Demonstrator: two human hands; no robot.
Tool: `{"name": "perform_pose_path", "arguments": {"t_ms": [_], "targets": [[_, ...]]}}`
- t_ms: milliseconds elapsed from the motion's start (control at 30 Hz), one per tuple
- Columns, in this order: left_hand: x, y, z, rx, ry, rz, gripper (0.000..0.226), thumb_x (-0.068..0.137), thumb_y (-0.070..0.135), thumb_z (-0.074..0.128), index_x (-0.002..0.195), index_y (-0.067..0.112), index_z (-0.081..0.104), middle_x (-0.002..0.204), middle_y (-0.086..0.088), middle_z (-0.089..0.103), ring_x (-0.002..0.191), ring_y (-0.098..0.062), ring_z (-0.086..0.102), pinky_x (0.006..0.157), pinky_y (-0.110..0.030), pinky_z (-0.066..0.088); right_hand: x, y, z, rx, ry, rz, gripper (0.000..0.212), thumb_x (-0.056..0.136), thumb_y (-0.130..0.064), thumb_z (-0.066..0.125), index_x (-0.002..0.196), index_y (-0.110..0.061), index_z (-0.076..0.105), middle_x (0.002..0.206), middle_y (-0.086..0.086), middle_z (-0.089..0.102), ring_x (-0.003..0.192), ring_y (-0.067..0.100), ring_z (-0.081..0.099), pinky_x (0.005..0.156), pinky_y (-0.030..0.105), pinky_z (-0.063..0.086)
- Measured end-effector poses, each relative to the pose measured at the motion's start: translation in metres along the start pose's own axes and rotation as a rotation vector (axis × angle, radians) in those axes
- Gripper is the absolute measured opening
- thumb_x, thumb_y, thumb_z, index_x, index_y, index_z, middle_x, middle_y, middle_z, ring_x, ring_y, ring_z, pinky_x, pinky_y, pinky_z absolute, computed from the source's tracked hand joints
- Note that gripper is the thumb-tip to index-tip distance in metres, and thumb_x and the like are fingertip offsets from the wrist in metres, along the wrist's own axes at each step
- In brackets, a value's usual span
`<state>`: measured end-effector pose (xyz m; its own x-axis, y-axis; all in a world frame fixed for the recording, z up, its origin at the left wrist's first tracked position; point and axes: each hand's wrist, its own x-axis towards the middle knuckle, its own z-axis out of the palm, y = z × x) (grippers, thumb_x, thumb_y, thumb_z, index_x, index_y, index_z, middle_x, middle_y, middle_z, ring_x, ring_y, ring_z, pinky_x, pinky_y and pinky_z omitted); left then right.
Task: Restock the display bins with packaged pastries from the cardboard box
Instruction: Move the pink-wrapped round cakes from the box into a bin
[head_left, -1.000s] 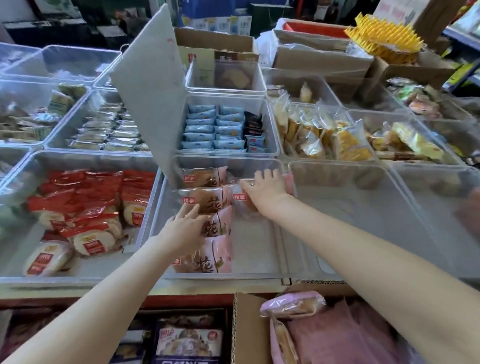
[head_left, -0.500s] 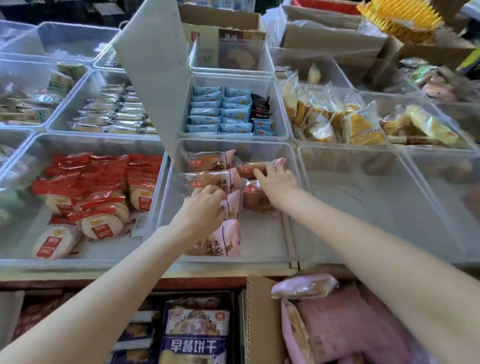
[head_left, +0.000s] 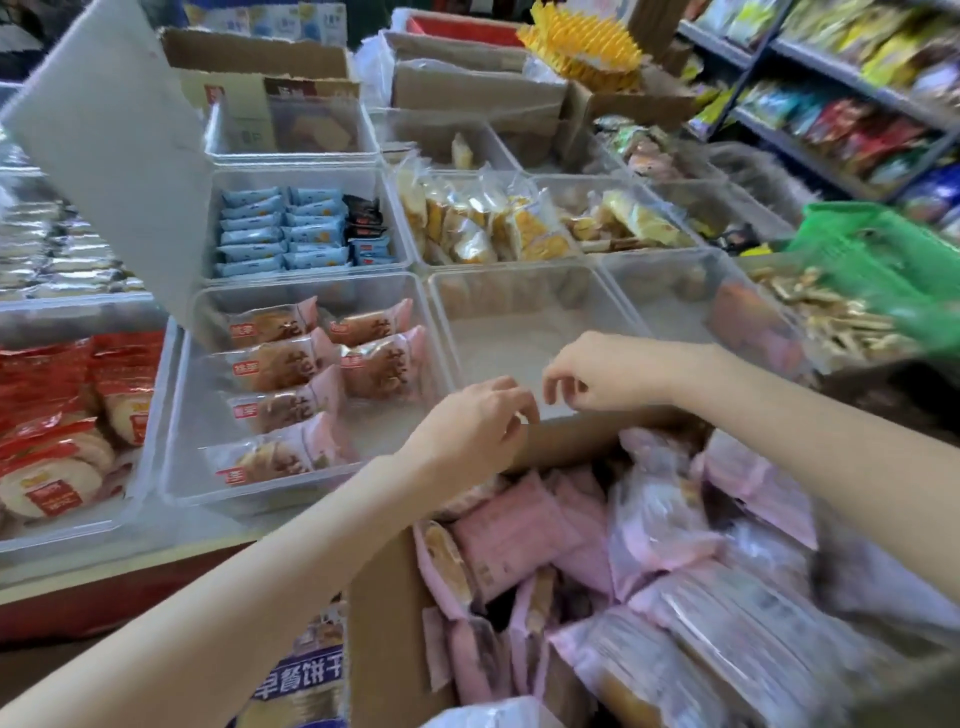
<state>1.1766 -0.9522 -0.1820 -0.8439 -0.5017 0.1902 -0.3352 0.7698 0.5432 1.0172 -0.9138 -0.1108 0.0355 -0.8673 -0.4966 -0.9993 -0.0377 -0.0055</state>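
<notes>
A clear display bin (head_left: 179, 415) holds several pink packaged pastries (head_left: 283, 358) laid in two columns. Below it at lower right stands an open cardboard box (head_left: 384, 613) full of the same pink packets (head_left: 514, 530). My left hand (head_left: 475, 431) hovers over the box's far edge, fingers loosely curled, holding nothing. My right hand (head_left: 602, 371) is just to its right above the neighbouring empty bin (head_left: 519, 332), fingers hanging loosely curled and empty.
Left bin holds red-wrapped round cakes (head_left: 57, 415). Behind are bins of blue packets (head_left: 280, 231) and yellow pastries (head_left: 488, 223). A grey lid (head_left: 114, 156) stands tilted at the back left. A green basket (head_left: 883, 270) and store shelves (head_left: 841, 104) lie to the right.
Both hands have left the pastries in the bin and drawn back toward the cardboard box, empty. The view has swung right and down, showing more of the box.
</notes>
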Motion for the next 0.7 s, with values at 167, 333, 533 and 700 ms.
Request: {"name": "perform_pose_path", "arguments": {"t_ms": [167, 333, 533, 700], "targets": [[0.001, 0.033, 0.035, -0.009, -0.201, 0.081, 0.026, 0.083, 0.013, 0.046, 0.101, 0.013, 0.065, 0.103, -0.004, 0.064, 0.094, -0.025, 0.060, 0.082, -0.035, 0.047, -0.058, 0.047, 0.047, -0.379, -0.317, 0.217, 0.050, 0.085, -0.014, 0.061, 0.132, -0.020, 0.045, 0.130, 0.007, 0.049, 0.120, 0.027, 0.049, 0.092, 0.036, 0.043], [0.000, 0.057, 0.065, 0.018, -0.369, 0.048, 0.037, 0.085, 0.031, 0.051, 0.120, 0.017, 0.054, 0.114, -0.001, 0.059, 0.104, -0.022, 0.057, 0.088, -0.034, 0.045, -0.068, 0.062, 0.092, -0.458, -0.277, 0.129, 0.095, 0.075, -0.028, 0.071, 0.149, -0.028, 0.013, 0.156, 0.002, 0.012, 0.144, 0.024, 0.006, 0.116, 0.047, 0.005], [-0.016, 0.042, 0.078, -0.010, -0.536, -0.099, 0.075, 0.076, 0.042, 0.071, 0.135, 0.013, 0.034, 0.127, -0.001, 0.052, 0.116, -0.020, 0.052, 0.093, -0.024, 0.038, -0.042, 0.043, 0.094, 0.259, -0.068, 0.034, 0.025, 0.080, -0.034, 0.066, 0.102, -0.022, 0.063, 0.091, -0.009, 0.062, 0.097, 0.017, 0.059, 0.079, 0.030, 0.050], [-0.024, 0.024, 0.057, -0.233, -0.437, -0.313, 0.058, 0.075, 0.040, 0.072, 0.121, 0.019, 0.045, 0.116, 0.005, 0.060, 0.105, -0.012, 0.056, 0.094, -0.027, 0.045, -0.019, 0.012, 0.055, 0.431, -0.242, 0.013, 0.034, 0.088, -0.034, 0.063, 0.117, -0.017, 0.057, 0.100, -0.001, 0.066, 0.086, 0.012, 0.061, 0.073, 0.017, 0.047]]}}
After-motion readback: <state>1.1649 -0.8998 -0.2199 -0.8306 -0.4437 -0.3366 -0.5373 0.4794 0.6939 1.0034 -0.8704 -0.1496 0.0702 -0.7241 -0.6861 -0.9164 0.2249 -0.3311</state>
